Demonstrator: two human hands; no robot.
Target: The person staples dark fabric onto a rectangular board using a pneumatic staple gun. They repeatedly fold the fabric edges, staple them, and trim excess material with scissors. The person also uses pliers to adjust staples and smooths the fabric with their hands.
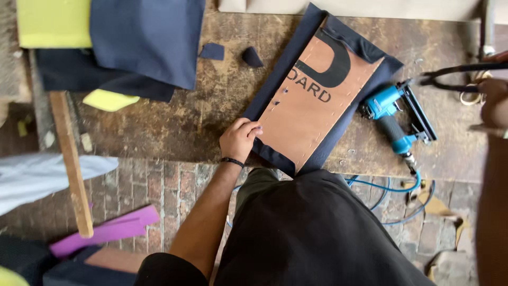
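left hand (239, 139) presses board (312, 100); right hand (495, 100) blurred, cut off.

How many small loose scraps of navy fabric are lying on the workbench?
2. One flat squarish scrap lies beside the big navy fabric sheet; one curled scrap sits just left of the fabric-wrapped board. Others may be hidden underneath.

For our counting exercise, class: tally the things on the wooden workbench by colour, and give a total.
Navy fabric pieces: 4 (large sheet, cover under the board, two small scraps)
Yellow-green foam pieces: 2
Brown board: 1
Blue staple gun: 1
Black scissors: 1
Total: 9
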